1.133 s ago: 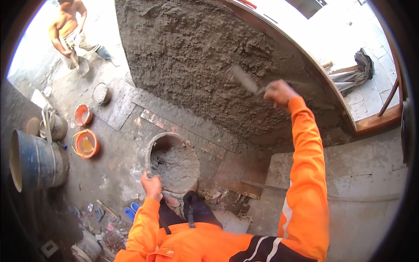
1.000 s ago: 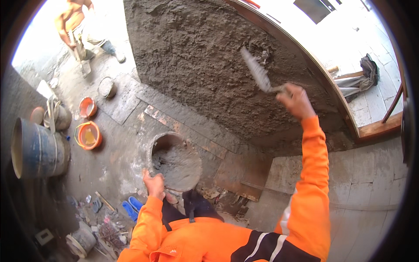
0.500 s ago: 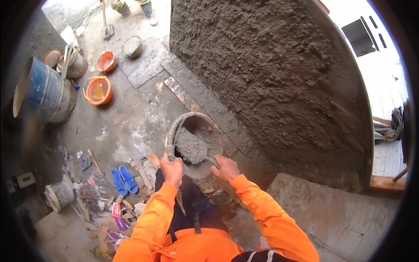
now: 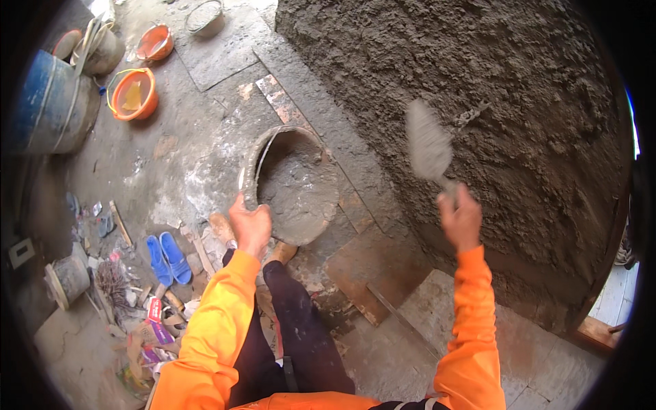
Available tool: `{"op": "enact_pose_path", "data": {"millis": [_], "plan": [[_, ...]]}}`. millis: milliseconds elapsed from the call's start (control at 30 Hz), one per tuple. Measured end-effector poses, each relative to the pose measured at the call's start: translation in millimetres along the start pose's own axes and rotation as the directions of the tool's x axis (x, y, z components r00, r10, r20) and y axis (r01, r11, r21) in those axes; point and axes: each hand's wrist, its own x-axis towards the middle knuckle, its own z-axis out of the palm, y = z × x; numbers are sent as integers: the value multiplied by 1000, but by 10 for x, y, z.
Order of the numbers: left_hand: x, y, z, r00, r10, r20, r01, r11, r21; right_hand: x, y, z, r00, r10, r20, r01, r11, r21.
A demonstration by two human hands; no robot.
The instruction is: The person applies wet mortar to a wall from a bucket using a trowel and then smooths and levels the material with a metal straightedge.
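Note:
My left hand (image 4: 249, 225) is closed on the rim of a large, mortar-crusted bucket (image 4: 294, 132), which has grey mortar (image 4: 297, 191) inside. My right hand (image 4: 459, 217) is closed round the handle of a trowel (image 4: 428, 140), raised right of the bucket in front of a wall (image 4: 547, 171) coated with rough, dark wet plaster. The trowel blade is blurred by motion. A small grey splatter of mortar (image 4: 471, 114) shows just beyond the blade's tip, against the wall.
At left stand a blue drum (image 4: 48, 109), two orange buckets (image 4: 145, 97) and grey buckets (image 4: 205, 27). Blue slippers (image 4: 174, 260) and scattered rubbish (image 4: 150, 328) lie lower left. Loose boards (image 4: 362, 270) lie along the wall's foot. A timber edge (image 4: 594, 331) is at right.
Half a second ago my right hand held the mortar-loaded trowel in the bucket; it has since risen toward the wall. My view has shifted, and the other person has left the frame.

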Motion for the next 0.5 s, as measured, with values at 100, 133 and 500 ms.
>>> {"op": "enact_pose_path", "data": {"millis": [100, 133, 500], "plan": [[38, 27, 128, 999, 49, 23, -49, 999, 24, -328, -289, 577, 940, -46, 338, 147, 948, -281], [35, 24, 185, 995, 84, 45, -86, 996, 27, -342, -335, 875, 907, -22, 420, 180, 923, -340], [427, 55, 237, 997, -54, 59, 59, 995, -80, -205, -566, 1607, 864, -253, 436, 59, 910, 411]]}}
